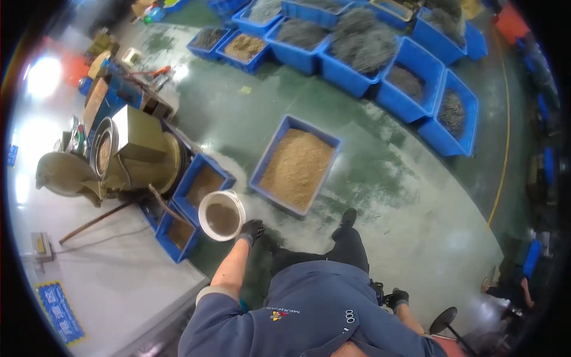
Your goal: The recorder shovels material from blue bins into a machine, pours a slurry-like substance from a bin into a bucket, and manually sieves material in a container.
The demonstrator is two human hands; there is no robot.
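Note:
My left hand (pixel 252 232), in a dark glove, is closed at the right-hand rim of a white bucket (pixel 238 202). Brown, sandy material fills part of the bucket, whose mouth faces up beside two small blue bins. My right hand (pixel 398 298), also gloved, hangs by my right hip next to a black item (pixel 376 291) at the waist. Its fingers look loosely apart with nothing visible in them. Ahead of my feet, a blue bin (pixel 256 178) of tan powder rests on the floor.
Small blue bins (pixel 223 169) with brown material stand at a khaki machine (pixel 143 172) on the left. Large blue tubs (pixel 348 77) of grey material line the far side. A wooden stick (pixel 95 222) leans near the machine. Another person (pixel 517 291) is at the far right.

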